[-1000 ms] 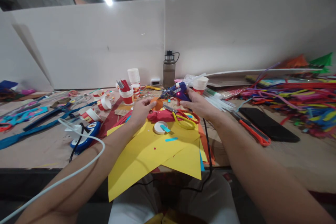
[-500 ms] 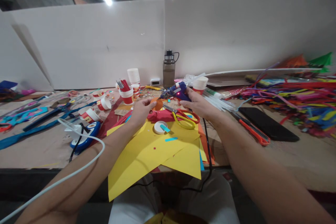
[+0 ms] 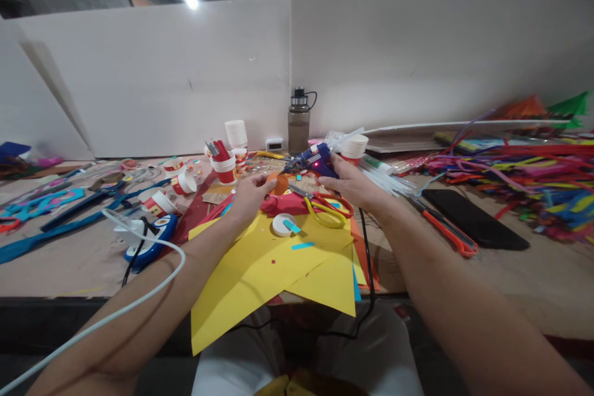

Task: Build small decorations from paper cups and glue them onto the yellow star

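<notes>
My left hand (image 3: pixel 250 195) pinches a small orange paper piece (image 3: pixel 279 184) between thumb and fingers. In my right hand (image 3: pixel 349 180) is a blue hot glue gun (image 3: pixel 320 161) with a small red light glowing on its side. The gun's nozzle points left, close above the orange piece; whether it touches I cannot tell. Just below lie scissors (image 3: pixel 327 209) with red and yellow handles, partly over a red paper piece (image 3: pixel 290 205). Sheets of yellow paper (image 3: pixel 260 272) sit under these, carrying a white round lid (image 3: pixel 283 225) with a blue paper strip across it.
A water bottle (image 3: pixel 298 124) stands by the white partition. Paper cups (image 3: pixel 224 170) and a blue power strip (image 3: pixel 153 244) are at left. To the right lie an orange utility knife (image 3: pixel 449 232), a black phone (image 3: pixel 474 219) and many colourful pipe cleaners (image 3: pixel 520 176). A black cord (image 3: pixel 369 260) hangs over the front edge.
Almost nothing differs. The glue gun has tilted or shifted very slightly in my right hand, while my left hand keeps the orange paper in place.
</notes>
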Motion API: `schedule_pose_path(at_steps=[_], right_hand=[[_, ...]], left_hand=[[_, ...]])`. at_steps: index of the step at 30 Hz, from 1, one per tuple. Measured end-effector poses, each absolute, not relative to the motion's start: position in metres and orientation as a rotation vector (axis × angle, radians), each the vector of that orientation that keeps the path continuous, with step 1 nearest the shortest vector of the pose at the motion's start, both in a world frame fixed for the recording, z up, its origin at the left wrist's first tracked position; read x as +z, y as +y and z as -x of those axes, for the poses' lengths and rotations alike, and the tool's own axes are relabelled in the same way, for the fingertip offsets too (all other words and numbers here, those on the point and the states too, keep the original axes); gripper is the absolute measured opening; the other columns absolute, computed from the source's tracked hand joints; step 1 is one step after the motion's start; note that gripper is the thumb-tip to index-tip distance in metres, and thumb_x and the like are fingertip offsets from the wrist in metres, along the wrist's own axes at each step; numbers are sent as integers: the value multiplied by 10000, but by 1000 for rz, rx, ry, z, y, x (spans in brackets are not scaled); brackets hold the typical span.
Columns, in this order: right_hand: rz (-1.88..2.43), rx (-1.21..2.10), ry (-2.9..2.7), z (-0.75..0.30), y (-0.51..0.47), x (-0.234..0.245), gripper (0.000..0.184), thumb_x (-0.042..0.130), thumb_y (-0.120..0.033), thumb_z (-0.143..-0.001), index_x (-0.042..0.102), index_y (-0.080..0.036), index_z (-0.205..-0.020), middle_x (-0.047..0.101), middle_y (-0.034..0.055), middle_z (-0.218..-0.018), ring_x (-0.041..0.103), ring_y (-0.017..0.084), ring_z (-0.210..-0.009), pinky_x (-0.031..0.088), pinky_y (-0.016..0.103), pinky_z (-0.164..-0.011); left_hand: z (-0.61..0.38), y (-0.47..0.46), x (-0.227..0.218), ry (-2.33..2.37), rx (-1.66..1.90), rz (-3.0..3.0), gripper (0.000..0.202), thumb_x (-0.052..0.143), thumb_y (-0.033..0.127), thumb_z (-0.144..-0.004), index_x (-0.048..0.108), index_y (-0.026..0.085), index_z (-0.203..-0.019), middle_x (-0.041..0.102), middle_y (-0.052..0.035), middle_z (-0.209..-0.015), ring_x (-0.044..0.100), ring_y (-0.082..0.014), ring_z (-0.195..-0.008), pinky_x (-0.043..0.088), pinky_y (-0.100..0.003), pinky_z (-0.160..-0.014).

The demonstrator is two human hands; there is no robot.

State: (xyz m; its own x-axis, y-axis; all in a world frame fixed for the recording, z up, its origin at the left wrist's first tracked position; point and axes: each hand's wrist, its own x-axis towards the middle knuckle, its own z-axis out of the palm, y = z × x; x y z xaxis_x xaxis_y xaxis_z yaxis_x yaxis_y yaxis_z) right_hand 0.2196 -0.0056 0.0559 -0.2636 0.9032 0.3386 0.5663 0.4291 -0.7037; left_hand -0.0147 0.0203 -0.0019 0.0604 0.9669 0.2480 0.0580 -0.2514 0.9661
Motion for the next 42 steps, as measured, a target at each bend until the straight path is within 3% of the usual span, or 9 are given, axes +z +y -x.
schedule_pose_path(at_steps=[23, 33, 38, 42], right_hand=[[1280, 542, -1931, -220, -4, 54, 580, 613, -302, -785, 447, -153, -1320, 580, 110, -1252, 548, 268, -1106, 402, 435, -1005], [1251, 510, -1960, -221, -4, 55, 558, 608, -292, -789, 446, -167, -1308, 605, 108, -1215, 575, 257, -1045, 441, 425, -941], [1256, 509, -1866, -220, -5, 56, 456, 628, -264, -748, 526, -167, -1182, 636, 81, -1076, 569, 248, -964, 451, 415, -882], [1162, 771, -1673, -223, -1, 52, 377, 651, -276, -719, 577, -188, -1078, 639, 19, -908, 551, 171, -782, 455, 309, -725]], left_hand=[[14, 19, 1, 1114, 1310, -1515, 322, 680, 404, -721, 716, 143, -907, 620, -6, -697, 441, -74, -524, 340, -218, -505], [12, 9, 12, 1187, 1354, -1632, 321, 666, 354, -722, 737, 137, -948, 721, -66, -888, 585, -149, -699, 440, -263, -616], [11, 6, 14, 1210, 1332, -1713, 311, 637, 335, -746, 737, 147, -973, 726, -71, -911, 597, -163, -731, 463, -289, -666], [10, 3, 17, 1192, 1342, -1691, 299, 634, 325, -746, 731, 140, -959, 726, -65, -885, 603, -159, -712, 471, -285, -662]])
